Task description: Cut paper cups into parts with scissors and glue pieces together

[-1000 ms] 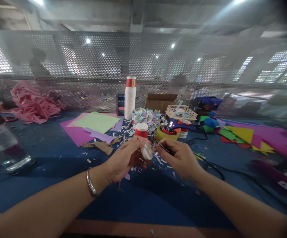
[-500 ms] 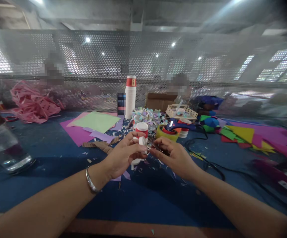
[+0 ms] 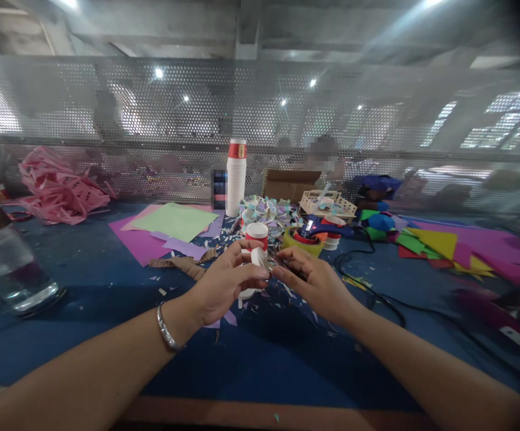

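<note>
My left hand (image 3: 224, 284), a silver bangle on its wrist, pinches a small white round paper piece (image 3: 258, 257) between thumb and fingertips. A white strip (image 3: 244, 293) shows just under this hand. My right hand (image 3: 316, 281) is closed on a thin metal tool (image 3: 282, 261) that looks like small scissors, its tip at the white piece. Both hands hover over the blue table (image 3: 260, 359) among paper scraps. An upturned red and white paper cup (image 3: 257, 232) stands right behind them.
A tall stack of paper cups (image 3: 236, 176), green and purple sheets (image 3: 174, 220), a yellow-green tape roll (image 3: 302, 240) and a wooden model (image 3: 327, 203) lie behind. A glass jar (image 3: 3, 263) stands far left, black cables (image 3: 377, 299) and coloured paper (image 3: 440, 242) right. A perforated screen (image 3: 152, 120) closes the back.
My left hand raised the white piece and turned it edge-on, and my right hand moved left until the tool tip met it. In the last half second little moved.
</note>
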Action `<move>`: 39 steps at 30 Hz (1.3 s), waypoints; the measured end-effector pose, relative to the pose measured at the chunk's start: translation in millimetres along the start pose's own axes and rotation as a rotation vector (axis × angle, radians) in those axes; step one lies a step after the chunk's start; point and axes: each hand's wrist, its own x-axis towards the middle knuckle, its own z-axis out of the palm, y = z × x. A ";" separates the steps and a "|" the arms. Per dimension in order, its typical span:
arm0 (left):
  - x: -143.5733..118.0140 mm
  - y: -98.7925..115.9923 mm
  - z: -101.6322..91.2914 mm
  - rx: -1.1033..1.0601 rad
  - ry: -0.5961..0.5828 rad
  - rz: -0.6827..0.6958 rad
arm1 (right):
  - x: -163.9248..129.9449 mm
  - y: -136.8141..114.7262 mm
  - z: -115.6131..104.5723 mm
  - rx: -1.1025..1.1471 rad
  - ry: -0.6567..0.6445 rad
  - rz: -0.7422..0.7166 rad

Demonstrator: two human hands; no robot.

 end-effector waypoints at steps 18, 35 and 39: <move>2.2 -5.6 1.4 0.074 0.108 0.007 | -1.1 -3.1 -3.4 -0.017 -0.018 0.020; 13.7 5.3 -11.4 0.058 0.422 0.240 | -0.9 -6.6 -3.0 -0.066 -0.013 0.025; 14.3 5.6 -13.9 0.083 0.358 0.158 | -1.3 -6.0 -1.8 -0.073 0.005 0.017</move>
